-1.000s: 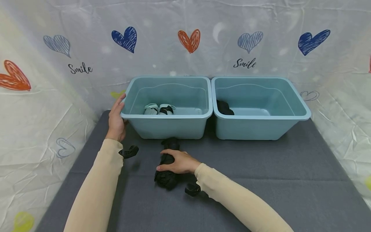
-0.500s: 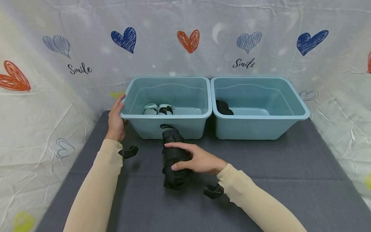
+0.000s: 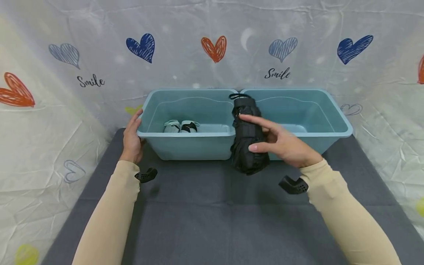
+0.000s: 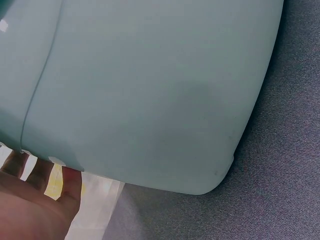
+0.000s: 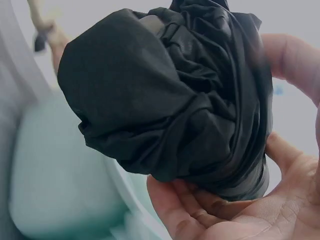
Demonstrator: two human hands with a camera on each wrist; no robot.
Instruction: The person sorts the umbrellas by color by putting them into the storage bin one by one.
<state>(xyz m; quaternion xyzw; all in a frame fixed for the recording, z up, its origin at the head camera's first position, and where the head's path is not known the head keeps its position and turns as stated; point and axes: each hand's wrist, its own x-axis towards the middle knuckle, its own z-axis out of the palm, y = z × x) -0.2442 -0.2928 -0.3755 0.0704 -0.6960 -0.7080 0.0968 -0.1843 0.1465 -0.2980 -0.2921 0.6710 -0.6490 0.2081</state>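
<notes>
My right hand [image 3: 281,141] grips a black folded umbrella [image 3: 245,147] and holds it up over the adjoining ends of two light blue bins. A thin strap loop tops the umbrella; in the right wrist view its gathered fabric [image 5: 165,95] lies between thumb and fingers. My left hand [image 3: 132,141] rests against the left end of the left bin [image 3: 188,147], fingers stretched along the wall up to the rim. In the left wrist view those fingertips touch the bin's side [image 4: 150,100]. Part of the right bin [image 3: 326,134] is hidden behind the umbrella and hand.
A pair of small shoes [image 3: 180,127] lies inside the left bin. Both bins stand side by side at the back of a dark grey cloth-covered table [image 3: 188,221]. Behind them hangs a pale curtain [image 3: 185,22] printed with hearts.
My right hand has lifted the umbrella off the table and carried it right and forward to the bins. The umbrella now covers the black item seen earlier in the right bin. My left hand stays put.
</notes>
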